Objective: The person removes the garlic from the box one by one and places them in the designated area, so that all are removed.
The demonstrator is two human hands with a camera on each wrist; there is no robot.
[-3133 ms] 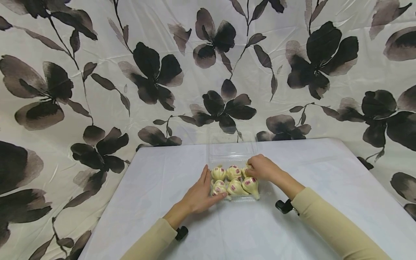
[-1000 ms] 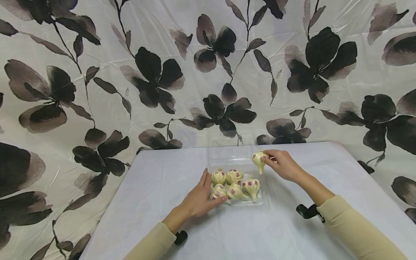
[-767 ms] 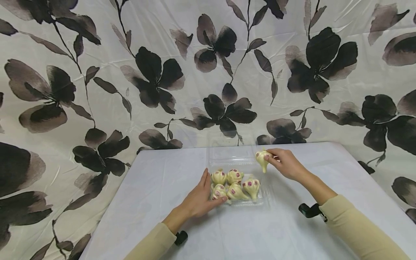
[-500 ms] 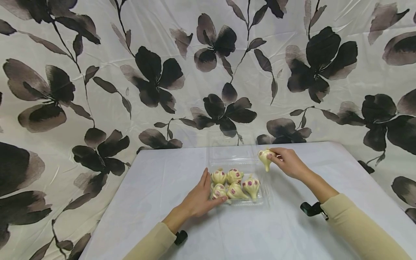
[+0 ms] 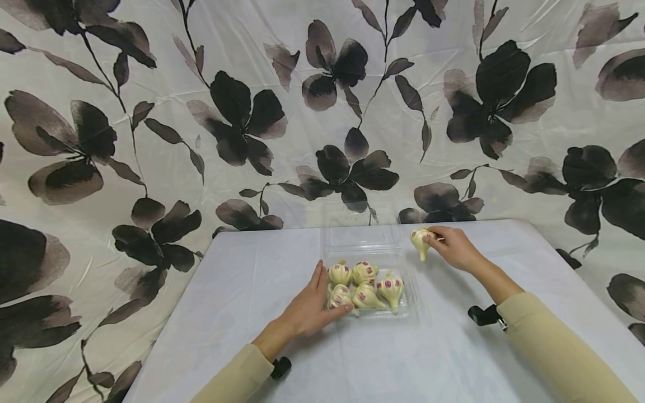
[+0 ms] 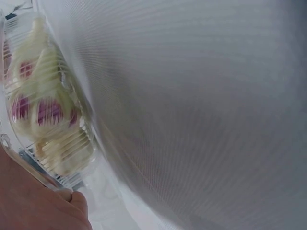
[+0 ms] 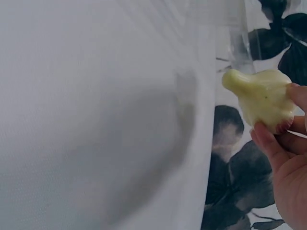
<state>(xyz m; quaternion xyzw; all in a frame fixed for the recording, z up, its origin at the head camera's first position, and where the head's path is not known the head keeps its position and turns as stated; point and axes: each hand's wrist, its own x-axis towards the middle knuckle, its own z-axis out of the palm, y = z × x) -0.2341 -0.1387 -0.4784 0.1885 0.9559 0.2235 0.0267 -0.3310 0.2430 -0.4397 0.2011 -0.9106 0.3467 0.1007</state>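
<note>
A clear plastic clamshell container (image 5: 410, 299) lies on the table, its lid (image 5: 360, 232) raised at the back. Several garlic bulbs (image 5: 367, 295) with purple marks sit inside in two rows; the back right spot holds none. My left hand (image 5: 304, 305) rests against the container's left side with straight fingers, its thumb at the front edge. In the left wrist view, garlic (image 6: 48, 103) shows through the ribbed plastic wall. Right of the lid, my right hand (image 5: 456, 246) pinches one garlic bulb (image 5: 420, 239) above the table, neck pointing down. The right wrist view shows thumb and fingertips around this bulb (image 7: 266, 96).
A white cloth (image 5: 252, 268) covers the table. Behind its far edge hangs a floral curtain (image 5: 282, 112), close to the container's lid. The right hand's shadow falls on the cloth.
My right hand has lifted a garlic bulb out of the container's back right spot and carried it up and to the right, past the lid. The left hand has stayed in place.
</note>
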